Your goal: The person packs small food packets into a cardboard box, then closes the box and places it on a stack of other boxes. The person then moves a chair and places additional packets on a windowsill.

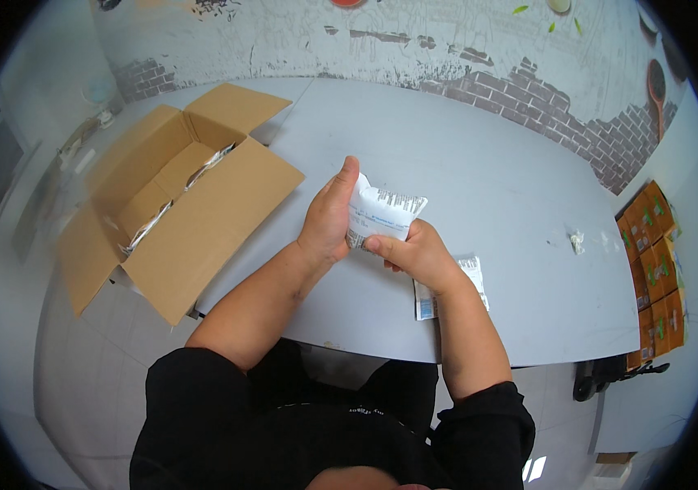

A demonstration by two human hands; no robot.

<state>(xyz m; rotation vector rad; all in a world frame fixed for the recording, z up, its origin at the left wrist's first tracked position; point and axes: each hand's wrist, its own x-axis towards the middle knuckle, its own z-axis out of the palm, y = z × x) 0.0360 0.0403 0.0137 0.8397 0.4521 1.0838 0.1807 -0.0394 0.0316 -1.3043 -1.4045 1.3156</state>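
Observation:
A white printed pouch (382, 214) is between my two hands above the table. My right hand (413, 251) grips its lower right part, with the thumb across the printed face. My left hand (329, 214) is upright along the pouch's left edge, thumb pointing up; whether its hidden fingers grip the pouch cannot be told. Another white and blue pouch (426, 304) lies on the table, partly hidden under my right forearm. In the open cardboard box (220, 229) at the left, several similar pouches (150, 225) stand along the near wall.
The grey table (545, 202) reaches back to a wall with a brick pattern. A small crumpled white scrap (577, 242) lies on its right part. Orange boxes (655, 269) are stacked beyond the right edge. The cardboard box's flaps spread outward, one towards my left arm.

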